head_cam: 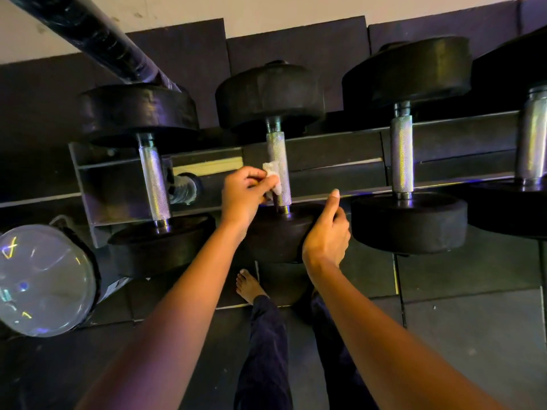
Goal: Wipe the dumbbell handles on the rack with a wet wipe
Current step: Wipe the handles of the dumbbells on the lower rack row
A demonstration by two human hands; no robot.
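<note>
Pinching a crumpled white wet wipe (271,180) between thumb and curled fingers, the left hand (242,199) pressed it against the left side of the knurled steel handle (279,161) of the second dumbbell from the rack's left end. The wipe sat on the lower half of that handle, nearer the rack's front rail than its back rail. The handle's long axis ran front to back across the dumbbell rack (340,156), crossing both rails, with one black rubber head (275,235) pointing toward the person and the other head (268,96) toward the wall.

The right hand (325,235) lay against the right side of the near head. Its thumb was straight and reached up to the front rail, and its fingers were loosely curled with nothing seen in them.

Three more dumbbells lay parallel on the rack: one by the left end (154,184), one to the right (401,156), and one cut off at the right edge of the view (532,137).

Below the front rail a bare foot (248,287) and dark trouser legs (266,350) stood on dark floor tiles (473,335). A clear dome-like object (44,279) showed near the rack's left end, and a black bar (97,34) slanted above it.
</note>
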